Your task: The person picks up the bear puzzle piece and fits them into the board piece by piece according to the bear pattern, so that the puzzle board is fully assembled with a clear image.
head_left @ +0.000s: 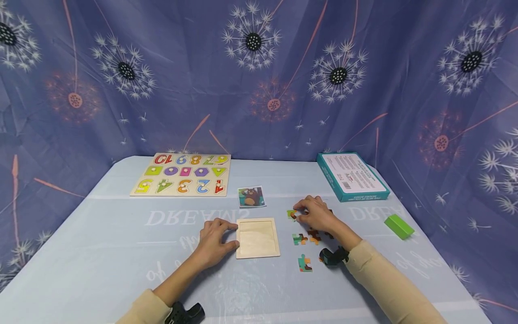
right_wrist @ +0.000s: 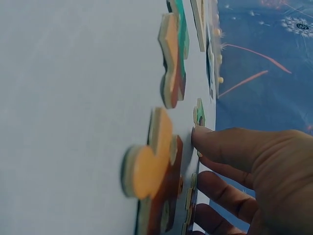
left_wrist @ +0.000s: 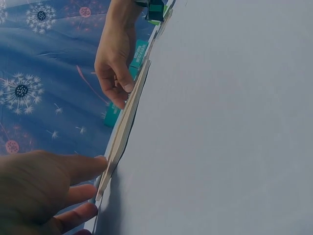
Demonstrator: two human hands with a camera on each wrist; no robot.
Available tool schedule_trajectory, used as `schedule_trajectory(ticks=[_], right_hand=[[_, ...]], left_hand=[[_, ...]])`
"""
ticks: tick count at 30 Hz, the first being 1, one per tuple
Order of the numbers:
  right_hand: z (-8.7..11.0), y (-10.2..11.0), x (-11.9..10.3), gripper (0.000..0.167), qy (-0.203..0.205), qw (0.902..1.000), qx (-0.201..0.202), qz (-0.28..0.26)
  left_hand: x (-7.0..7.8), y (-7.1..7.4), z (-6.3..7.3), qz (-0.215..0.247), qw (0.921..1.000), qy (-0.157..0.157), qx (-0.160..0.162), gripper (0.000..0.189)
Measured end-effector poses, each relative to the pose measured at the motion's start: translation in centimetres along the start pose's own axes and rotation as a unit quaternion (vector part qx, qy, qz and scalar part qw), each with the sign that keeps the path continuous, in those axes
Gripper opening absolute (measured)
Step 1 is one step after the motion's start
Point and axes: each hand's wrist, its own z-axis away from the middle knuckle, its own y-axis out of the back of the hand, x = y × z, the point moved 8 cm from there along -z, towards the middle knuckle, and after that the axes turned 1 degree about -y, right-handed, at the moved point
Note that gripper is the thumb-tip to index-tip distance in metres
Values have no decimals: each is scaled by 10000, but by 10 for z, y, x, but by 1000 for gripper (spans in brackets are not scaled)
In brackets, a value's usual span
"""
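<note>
Left hand on the square, pale wooden tray, thumb and forefinger spread wide, touching its left edge; the tray's sides run almost straight away from the person! Over to the right, right hand pinches narrowly a flat green-and-brown jigsaw piece, which juts leftward, fingers hiding its long axis. Nearer the person, a flat teal-and-orange jigsaw piece lies lengthwise, pointing away.

A tray sits on a table, puzzle pieces at right, a card behind, a number board back left.
</note>
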Motion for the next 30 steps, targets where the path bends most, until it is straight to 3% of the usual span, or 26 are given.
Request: schedule_trajectory(ticks=[30], right_hand=[[2, 0, -2, 26, 60, 9999, 117, 90]], left_hand=[[3, 0, 2, -160, 9997, -163, 103, 34]])
